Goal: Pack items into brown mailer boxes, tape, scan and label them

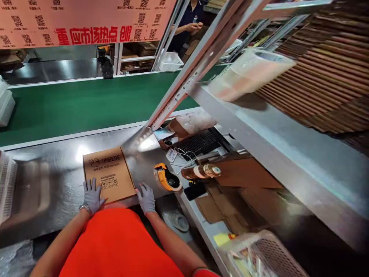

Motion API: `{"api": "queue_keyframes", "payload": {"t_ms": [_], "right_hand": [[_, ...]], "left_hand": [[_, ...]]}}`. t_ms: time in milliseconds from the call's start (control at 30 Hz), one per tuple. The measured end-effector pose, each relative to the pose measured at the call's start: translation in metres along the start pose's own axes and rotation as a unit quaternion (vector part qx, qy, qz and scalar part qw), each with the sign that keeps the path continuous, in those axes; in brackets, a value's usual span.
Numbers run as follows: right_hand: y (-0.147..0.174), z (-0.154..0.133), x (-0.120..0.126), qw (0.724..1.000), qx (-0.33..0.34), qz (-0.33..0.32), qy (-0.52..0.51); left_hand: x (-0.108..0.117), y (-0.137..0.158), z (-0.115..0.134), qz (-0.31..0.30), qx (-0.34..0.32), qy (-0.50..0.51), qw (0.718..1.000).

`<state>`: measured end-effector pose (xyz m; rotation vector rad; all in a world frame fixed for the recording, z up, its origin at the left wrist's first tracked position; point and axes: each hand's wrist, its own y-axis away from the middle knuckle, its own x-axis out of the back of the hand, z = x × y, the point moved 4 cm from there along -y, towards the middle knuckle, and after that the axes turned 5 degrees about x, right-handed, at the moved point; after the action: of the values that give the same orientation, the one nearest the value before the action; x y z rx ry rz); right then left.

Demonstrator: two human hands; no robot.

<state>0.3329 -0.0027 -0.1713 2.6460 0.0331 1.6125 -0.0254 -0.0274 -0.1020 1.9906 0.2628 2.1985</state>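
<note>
- A flat cardboard box (pixel 111 173) is laid on the steel table (pixel 66 163), printed face up, close to the front of the red shirt (pixel 118 246).
- The near left corner of the box is covered by the gloved left hand (pixel 92 197), whose fingers are spread over the top and not clamped.
- The near right corner is met by the gloved right hand (pixel 146 197); whether its fingertips are pressed on the edge or merely rested there cannot be told at this angle.
- The box is judged light to middling in weight, though its contents are hidden; stiffness is expected along the folded edges, with some give mid-panel.
- Care is suggested by the printed handling icons (pixel 109 183), a glass among them.
- Some sliding is to be expected on the smooth steel.
- The firmest hold should be found on the two opposite side walls, with the lid left unpressed.
</note>
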Motion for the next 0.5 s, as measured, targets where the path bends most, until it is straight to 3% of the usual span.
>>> {"api": "queue_keyframes", "payload": {"t_ms": [167, 300, 500], "right_hand": [[0.017, -0.023, 0.008, 0.998, -0.004, -0.054, 0.021], [0.012, -0.047, 0.010, 0.995, -0.013, -0.091, 0.049], [0.007, -0.056, 0.021, 0.992, -0.016, -0.110, 0.055]], "left_hand": [[-0.004, 0.020, -0.007, -0.026, 0.003, -0.013, 1.000], [-0.001, 0.018, -0.005, -0.038, -0.002, -0.017, 0.999], [-0.012, 0.014, -0.004, -0.028, 0.016, -0.025, 0.999]]}}
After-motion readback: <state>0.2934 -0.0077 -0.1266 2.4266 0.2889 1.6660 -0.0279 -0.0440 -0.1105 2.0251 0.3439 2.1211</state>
